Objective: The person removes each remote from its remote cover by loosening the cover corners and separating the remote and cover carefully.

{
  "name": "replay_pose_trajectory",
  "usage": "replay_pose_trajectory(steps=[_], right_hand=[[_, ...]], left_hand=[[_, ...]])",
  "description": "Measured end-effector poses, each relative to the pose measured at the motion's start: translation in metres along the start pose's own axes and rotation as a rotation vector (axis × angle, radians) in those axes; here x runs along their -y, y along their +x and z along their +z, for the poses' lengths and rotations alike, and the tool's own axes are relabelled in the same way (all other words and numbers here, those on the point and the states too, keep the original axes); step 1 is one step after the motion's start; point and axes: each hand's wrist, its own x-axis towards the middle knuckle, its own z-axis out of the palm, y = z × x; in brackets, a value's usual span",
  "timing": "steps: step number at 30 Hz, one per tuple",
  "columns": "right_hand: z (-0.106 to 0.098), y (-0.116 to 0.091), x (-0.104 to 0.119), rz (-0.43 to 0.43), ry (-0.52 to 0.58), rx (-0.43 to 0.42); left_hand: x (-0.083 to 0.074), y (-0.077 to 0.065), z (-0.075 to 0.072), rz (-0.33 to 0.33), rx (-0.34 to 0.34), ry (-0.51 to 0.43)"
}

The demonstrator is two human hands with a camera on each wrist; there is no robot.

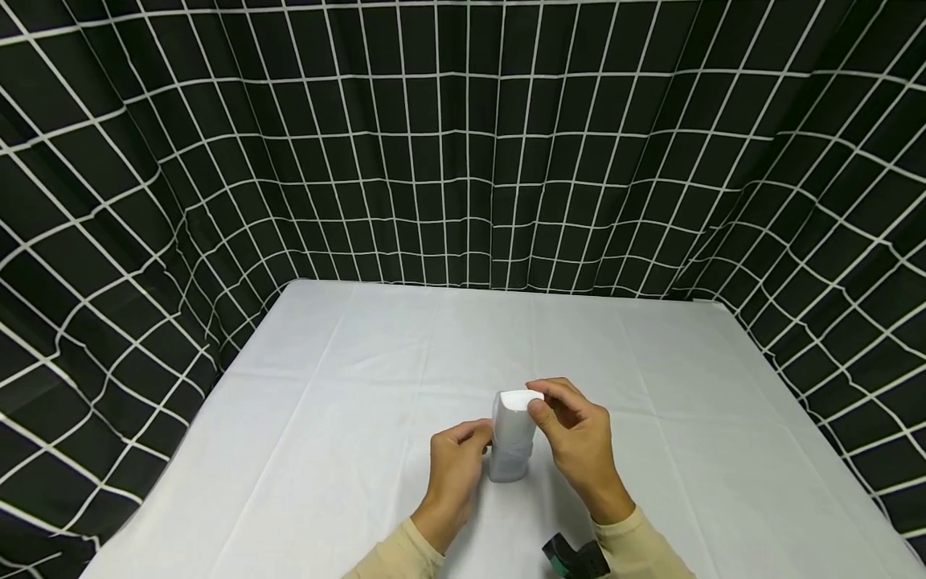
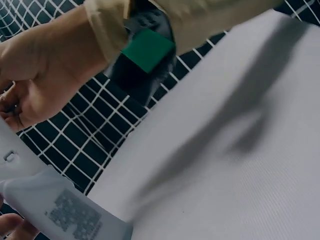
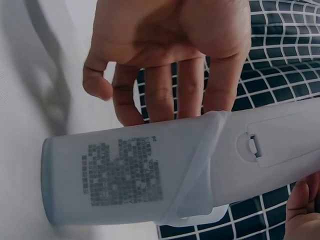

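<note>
A white remote control [image 1: 519, 400], its battery-cover latch showing in the right wrist view, stands upright on the table. A translucent sleeve [image 3: 125, 175] with a dark mosaic print covers its lower part, the sleeve's upper edge folded and slanting. At the remote's top end, my right hand [image 1: 582, 438] holds it between thumb and fingers. My left hand [image 1: 457, 466] is at the sleeve's left side, thumb and fingers meeting its upper edge; the fingertips are partly hidden behind it. In the left wrist view, the right hand [image 2: 45, 70] is at the upper left.
A white cloth covers the table [image 1: 362, 362]. Black curtains [image 1: 463, 145] with a white grid surround its back and sides. A black wrist mount with a green patch [image 2: 150, 50] is on the right forearm.
</note>
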Motion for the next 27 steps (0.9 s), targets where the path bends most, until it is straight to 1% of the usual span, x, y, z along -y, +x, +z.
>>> replay_pose_trajectory(steps=[3,7,9,11,13,15,18,20,23,25,27], right_hand=[[-0.001,0.0,0.001,-0.02,0.017,0.0],[-0.004,0.0,0.002,-0.071,0.048,0.023],[-0.006,0.0,0.002,-0.091,0.066,0.042],[-0.008,0.0,0.002,-0.104,0.072,0.062],[-0.009,0.0,0.002,-0.118,0.08,0.082],[-0.01,0.0,0.002,-0.127,0.082,0.096],[-0.011,0.0,0.004,-0.132,0.074,0.102],[-0.011,-0.001,0.005,-0.119,0.067,0.1],[-0.011,-0.003,0.006,-0.053,0.034,0.08],[-0.011,-0.006,0.006,0.013,0.0,0.059],[-0.01,-0.007,0.006,0.096,-0.046,0.032]], left_hand=[[-0.004,-0.001,-0.001,-0.07,0.01,-0.008],[-0.009,0.0,0.0,-0.156,0.04,0.004],[-0.011,0.0,0.001,-0.179,0.049,0.011],[-0.012,0.0,0.002,-0.183,0.049,0.014],[-0.012,0.0,0.003,-0.168,0.032,0.01],[-0.012,-0.001,0.005,-0.147,0.001,0.008],[-0.013,0.0,0.008,-0.081,-0.077,0.003],[-0.014,0.002,0.009,-0.025,-0.127,0.002],[-0.013,0.006,0.011,0.057,-0.178,0.004],[-0.012,0.007,0.012,0.089,-0.194,0.015],[-0.01,0.008,0.013,0.108,-0.199,0.028]])
